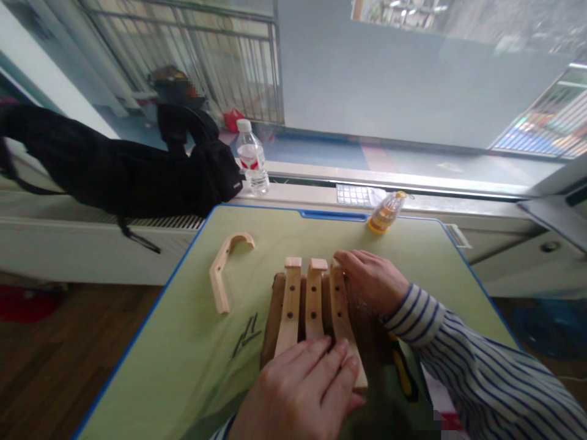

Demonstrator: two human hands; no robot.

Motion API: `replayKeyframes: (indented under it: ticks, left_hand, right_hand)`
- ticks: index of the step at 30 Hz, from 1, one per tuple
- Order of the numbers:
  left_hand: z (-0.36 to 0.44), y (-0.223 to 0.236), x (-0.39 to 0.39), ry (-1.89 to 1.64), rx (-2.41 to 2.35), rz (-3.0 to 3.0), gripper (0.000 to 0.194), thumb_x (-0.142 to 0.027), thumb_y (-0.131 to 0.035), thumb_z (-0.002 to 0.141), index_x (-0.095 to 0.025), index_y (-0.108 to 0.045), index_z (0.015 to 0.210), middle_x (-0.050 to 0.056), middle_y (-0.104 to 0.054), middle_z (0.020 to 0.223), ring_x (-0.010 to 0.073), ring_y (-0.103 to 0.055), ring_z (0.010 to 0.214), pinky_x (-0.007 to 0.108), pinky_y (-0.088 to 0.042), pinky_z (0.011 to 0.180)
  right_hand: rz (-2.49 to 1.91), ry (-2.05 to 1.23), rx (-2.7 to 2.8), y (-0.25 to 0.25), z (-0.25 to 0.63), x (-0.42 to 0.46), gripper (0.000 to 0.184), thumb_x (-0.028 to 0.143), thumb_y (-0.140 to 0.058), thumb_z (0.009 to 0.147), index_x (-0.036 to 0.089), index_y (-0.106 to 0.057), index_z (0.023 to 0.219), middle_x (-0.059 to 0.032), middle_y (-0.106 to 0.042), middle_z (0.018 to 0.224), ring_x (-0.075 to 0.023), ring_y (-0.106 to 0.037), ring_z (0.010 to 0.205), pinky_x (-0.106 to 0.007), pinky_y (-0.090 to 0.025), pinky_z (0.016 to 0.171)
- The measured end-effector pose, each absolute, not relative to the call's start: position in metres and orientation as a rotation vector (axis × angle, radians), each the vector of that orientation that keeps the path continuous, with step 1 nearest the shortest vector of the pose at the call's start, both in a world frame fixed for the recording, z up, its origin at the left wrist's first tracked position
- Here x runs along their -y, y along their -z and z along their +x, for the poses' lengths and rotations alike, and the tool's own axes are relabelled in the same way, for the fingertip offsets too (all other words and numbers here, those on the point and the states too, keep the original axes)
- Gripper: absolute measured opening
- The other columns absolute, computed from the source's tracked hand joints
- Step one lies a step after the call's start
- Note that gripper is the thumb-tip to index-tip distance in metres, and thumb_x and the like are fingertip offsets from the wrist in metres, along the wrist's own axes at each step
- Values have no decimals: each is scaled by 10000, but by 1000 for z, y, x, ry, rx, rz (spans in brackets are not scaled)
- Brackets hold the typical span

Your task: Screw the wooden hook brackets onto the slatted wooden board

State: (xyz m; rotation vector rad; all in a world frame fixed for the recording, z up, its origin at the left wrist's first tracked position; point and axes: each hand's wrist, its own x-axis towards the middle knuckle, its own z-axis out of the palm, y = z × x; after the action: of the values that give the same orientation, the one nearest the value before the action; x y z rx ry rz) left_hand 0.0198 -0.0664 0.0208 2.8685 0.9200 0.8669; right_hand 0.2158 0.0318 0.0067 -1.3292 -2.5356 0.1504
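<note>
Three pale wooden hooks lie side by side on a dark brown wooden board [271, 315]: a left hook [291, 299], a middle hook [314, 299] and a right hook [338, 300]. Each has two dark screw holes or screw heads. My left hand [298, 385] lies over the lower ends of the hooks, its fingertips on the right hook and its thumb partly hidden by that hook's end. At the top, my right hand [373, 278] grips the curved end of the right hook, fingers closed. A loose wooden hook [220, 269] rests on the table's left.
Several dark screws [247, 336] lie on the green table [183, 330] left of the board. A yellow-black screwdriver handle [403, 373] is near my right sleeve. An amber-filled bottle [386, 214] stands at the far edge; a water bottle [253, 160] and black bag [183, 165] sit on the sill.
</note>
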Motion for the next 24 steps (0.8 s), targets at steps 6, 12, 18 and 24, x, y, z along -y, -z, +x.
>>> replayKeyframes:
  ticks: [6, 12, 18, 24]
  left_hand:
    - [18, -22, 65, -882, -876, 2868, 245, -299, -482, 905, -168, -666, 1001, 32, -710, 1027, 207, -694, 863, 350, -614, 706]
    - [18, -21, 65, -892, -856, 2850, 247, -315, -493, 897, -165, -665, 993, 23, -716, 1011, 207, -697, 849, 360, -619, 689]
    - [18, -23, 67, -870, -875, 2837, 262, -340, -504, 889, -165, -659, 1008, 23, -711, 1028, 210, -694, 872, 373, -616, 711]
    - [17, -24, 67, -877, -892, 2849, 256, -319, -491, 898, -164, -660, 1010, 23, -713, 1021, 209, -695, 871, 372, -618, 704]
  right_hand:
    - [-1328, -167, 2555, -10, 215, -31, 193, 221, -440, 884, 169, -500, 1059, -67, -638, 944, -171, -566, 869, -271, -414, 763]
    - [-1332, -170, 2569, -12, 214, -31, 197, 230, -419, 886, 169, -502, 1054, -68, -635, 938, -172, -564, 850, -279, -416, 751]
    - [-1327, -185, 2600, -17, 214, -31, 210, 206, -417, 867, 160, -503, 1053, -77, -625, 929, -172, -554, 841, -279, -413, 740]
    - [-1337, -196, 2617, -17, 214, -32, 210, 198, -409, 862, 161, -504, 1046, -69, -618, 902, -162, -546, 812, -268, -404, 723]
